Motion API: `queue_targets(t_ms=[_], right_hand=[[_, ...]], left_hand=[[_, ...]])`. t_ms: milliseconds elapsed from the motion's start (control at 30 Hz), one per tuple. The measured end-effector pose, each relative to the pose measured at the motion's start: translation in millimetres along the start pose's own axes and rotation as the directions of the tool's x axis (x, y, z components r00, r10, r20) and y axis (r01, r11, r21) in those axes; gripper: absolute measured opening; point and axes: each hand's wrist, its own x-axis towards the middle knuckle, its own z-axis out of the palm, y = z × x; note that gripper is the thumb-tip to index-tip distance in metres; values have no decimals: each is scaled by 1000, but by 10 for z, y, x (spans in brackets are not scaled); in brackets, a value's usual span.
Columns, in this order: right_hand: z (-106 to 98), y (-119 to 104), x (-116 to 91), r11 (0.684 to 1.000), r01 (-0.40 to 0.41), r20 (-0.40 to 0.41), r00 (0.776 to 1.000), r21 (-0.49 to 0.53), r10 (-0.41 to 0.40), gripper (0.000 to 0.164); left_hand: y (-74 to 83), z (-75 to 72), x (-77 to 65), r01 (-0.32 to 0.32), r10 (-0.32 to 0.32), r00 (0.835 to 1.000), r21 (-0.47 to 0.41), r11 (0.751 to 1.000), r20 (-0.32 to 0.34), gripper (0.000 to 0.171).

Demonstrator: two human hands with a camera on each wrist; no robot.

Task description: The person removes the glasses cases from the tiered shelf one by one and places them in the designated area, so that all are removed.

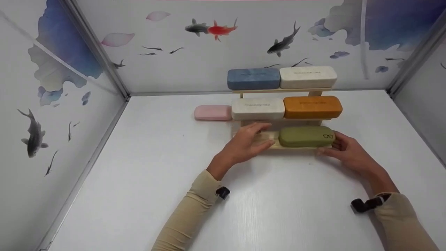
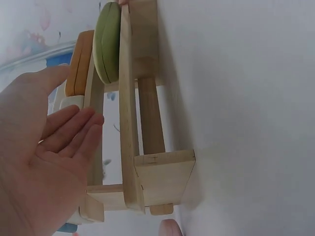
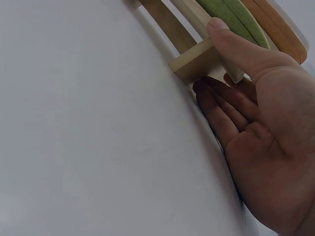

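Observation:
A tiered wooden rack (image 1: 299, 148) holds glasses cases on three levels. On its lowest shelf, at the right, lies a green glasses case (image 1: 305, 136) with a small glasses drawing. My right hand (image 1: 352, 155) grips the rack's right end beside this case. In the right wrist view the thumb (image 3: 229, 42) lies at the shelf's front edge, and the other fingers are around the end support. My left hand (image 1: 245, 143) is at the left part of the lowest shelf, its fingers and thumb spread apart with nothing between them.
Blue (image 1: 253, 78) and white cases (image 1: 308, 77) fill the top shelf. A second white case (image 1: 258, 108) and an orange case (image 1: 313, 107) sit on the middle one. Left of the rack is a pink case (image 1: 212, 112) on the white table (image 1: 156, 167). Printed panels (image 1: 167, 69) enclose the table.

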Motion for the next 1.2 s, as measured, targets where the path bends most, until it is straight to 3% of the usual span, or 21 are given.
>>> queue_targets(t_ms=[200,433,967,1200], right_hand=[[0,-5,-6,1000,-23,-4,1000,-12,23,87],[7,-2,-4,1000,18,5,1000,25,-18,79],[-17,21,-11,999,52,4,999,6,-52,78],[-19,22,-19,1000,28,2,1000,-14,-28,79]], left_hand=[[1,85,90,47,-47,999,-34,998,16,59],[28,192,162,73,-68,997,-117,990,43,64],[71,398,328,105,-102,993,-61,993,54,65],[105,465,369,118,-116,992,-36,992,51,68]])
